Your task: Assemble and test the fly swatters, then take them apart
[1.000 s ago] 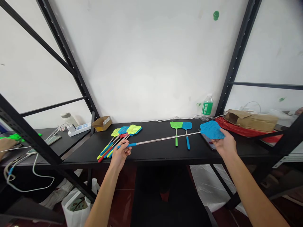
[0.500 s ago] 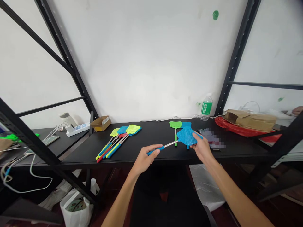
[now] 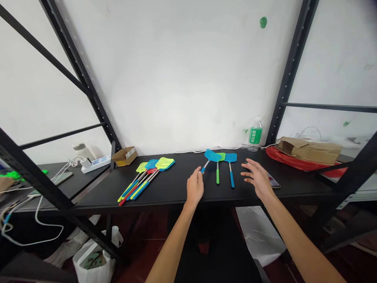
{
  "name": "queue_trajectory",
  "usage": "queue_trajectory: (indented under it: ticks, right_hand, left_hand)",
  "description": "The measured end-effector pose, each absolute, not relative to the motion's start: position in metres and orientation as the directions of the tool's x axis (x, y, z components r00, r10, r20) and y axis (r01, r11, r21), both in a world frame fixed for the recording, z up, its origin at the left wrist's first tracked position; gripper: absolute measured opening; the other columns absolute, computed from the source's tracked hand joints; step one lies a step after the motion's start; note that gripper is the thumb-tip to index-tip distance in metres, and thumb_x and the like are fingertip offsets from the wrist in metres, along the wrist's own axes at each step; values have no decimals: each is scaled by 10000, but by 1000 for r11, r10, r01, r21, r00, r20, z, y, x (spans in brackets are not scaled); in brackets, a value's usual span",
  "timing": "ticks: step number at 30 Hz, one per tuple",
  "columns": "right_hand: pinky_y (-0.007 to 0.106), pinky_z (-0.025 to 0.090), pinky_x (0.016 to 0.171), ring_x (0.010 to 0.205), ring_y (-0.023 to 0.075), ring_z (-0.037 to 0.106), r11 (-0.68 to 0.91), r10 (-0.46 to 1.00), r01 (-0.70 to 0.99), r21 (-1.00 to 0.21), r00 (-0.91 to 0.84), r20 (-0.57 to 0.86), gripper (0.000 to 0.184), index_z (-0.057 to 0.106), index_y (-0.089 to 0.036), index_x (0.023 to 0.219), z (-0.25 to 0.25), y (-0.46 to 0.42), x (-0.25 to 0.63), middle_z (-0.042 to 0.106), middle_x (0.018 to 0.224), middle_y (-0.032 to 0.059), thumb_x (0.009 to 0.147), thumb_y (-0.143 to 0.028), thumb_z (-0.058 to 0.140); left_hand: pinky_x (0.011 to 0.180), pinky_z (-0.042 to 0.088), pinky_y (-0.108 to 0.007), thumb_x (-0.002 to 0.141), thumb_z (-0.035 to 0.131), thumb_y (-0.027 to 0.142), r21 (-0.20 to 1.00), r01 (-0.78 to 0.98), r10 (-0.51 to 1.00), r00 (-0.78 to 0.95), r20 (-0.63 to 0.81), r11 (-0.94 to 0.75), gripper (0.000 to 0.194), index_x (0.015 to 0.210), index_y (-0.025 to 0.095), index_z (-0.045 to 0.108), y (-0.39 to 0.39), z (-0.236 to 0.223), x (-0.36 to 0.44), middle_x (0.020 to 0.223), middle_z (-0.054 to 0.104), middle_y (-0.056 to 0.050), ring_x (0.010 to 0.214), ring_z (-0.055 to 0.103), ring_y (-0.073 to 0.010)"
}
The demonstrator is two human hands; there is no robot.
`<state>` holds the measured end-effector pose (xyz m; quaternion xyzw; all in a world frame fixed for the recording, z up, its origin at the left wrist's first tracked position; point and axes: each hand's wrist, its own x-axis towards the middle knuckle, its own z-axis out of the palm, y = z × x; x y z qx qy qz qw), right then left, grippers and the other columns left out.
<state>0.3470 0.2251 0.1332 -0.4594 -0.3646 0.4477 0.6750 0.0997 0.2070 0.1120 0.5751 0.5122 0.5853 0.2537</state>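
As you look down at the black desk, a fanned pile of mesh-headed fly swatters (image 3: 165,163) in yellow-green, blue and red lies at left, touched by neither hand. Your left hand (image 3: 194,184) grasps the blue handle of a blue swatter with a square mesh head (image 3: 210,154); only a short length of silvery shaft shows, and its head overlaps that of a bright green swatter (image 3: 218,177). Beside that lies another blue-headed swatter (image 3: 231,158). By the look of it, these two are already set down, while the one you hold is not yet released. Your right hand (image 3: 259,179) is empty, fingers spread, near a flat phone-like object (image 3: 273,181).
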Motion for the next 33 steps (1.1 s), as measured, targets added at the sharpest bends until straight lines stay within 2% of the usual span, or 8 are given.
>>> queue_trajectory:
  ticks: [3, 6, 9, 16, 21, 26, 29, 33]
  right_hand:
    - [210, 486, 415, 610, 149, 676, 158, 945, -268, -950, 321, 66, 346, 672, -238, 1131, 133, 225, 346, 712, 1057, 82, 797, -327, 664]
    - [205, 486, 424, 627, 141, 674, 144, 953, -256, -956, 295, 64, 362, 655, -240, 1158, 132, 226, 346, 697, 1101, 83, 812, -344, 652]
    - [200, 492, 443, 651, 135, 675, 136, 959, -240, -961, 277, 66, 377, 638, -241, 1184, 131, 227, 346, 682, 1139, 87, 828, -364, 639]
    - [193, 485, 446, 650, 131, 669, 116, 967, -220, -969, 249, 59, 347, 648, -240, 1147, 126, 229, 341, 678, 1142, 84, 824, -365, 632]
    - [191, 479, 442, 634, 126, 662, 109, 966, -216, -970, 254, 52, 336, 650, -230, 1131, 126, 230, 340, 677, 1144, 90, 819, -353, 624]
    - [188, 468, 434, 612, 120, 657, 114, 964, -214, -970, 258, 56, 326, 655, -222, 1118, 124, 231, 340, 680, 1130, 95, 823, -353, 607]
    - [187, 466, 432, 608, 118, 657, 113, 967, -217, -969, 248, 57, 328, 655, -225, 1121, 123, 233, 339, 680, 1130, 95, 826, -356, 600]
    - [181, 459, 426, 605, 113, 653, 103, 971, -216, -971, 234, 51, 318, 655, -223, 1119, 124, 233, 338, 675, 1126, 93, 835, -352, 590]
  left_hand:
    - [1033, 334, -474, 959, 473, 283, 818, 518, 897, -194, 397, -250, 399, 1300, 143, 626, 221, 111, 130, 1158, 707, -200, 1115, 625, -342]
    - [1100, 276, -477, 1004, 331, 239, 677, 723, 920, -158, 358, -139, 451, 1392, 123, 531, 229, 107, 150, 1022, 745, -167, 1068, 662, -291]
    - [1138, 251, -468, 1015, 279, 223, 529, 844, 938, -107, 330, -90, 468, 1432, 133, 470, 233, 101, 158, 1089, 732, -150, 1136, 641, -256]
    - [1159, 237, -530, 1020, 275, 296, 358, 921, 925, 5, 381, -152, 463, 1391, 139, 502, 231, 102, 133, 1322, 632, -156, 1329, 492, -281]
    - [1134, 264, -551, 993, 357, 327, 112, 994, 909, -60, 413, 15, 449, 1357, 145, 546, 224, 113, 49, 1463, 510, -157, 1364, 431, -338]
    - [1111, 285, -533, 963, 377, 257, -90, 965, 881, -186, 434, 248, 421, 1279, 85, 596, 207, 121, -62, 1417, 536, -200, 1321, 462, -347]
    - [1066, 336, -518, 958, 362, 230, -99, 942, 881, -257, 397, 320, 380, 1173, 123, 655, 197, 122, -103, 1318, 613, -173, 1242, 531, -339]
    - [989, 414, -402, 940, 407, 226, -83, 949, 891, -252, 379, 304, 339, 1133, 137, 672, 193, 120, -117, 1178, 681, -139, 1135, 598, -294]
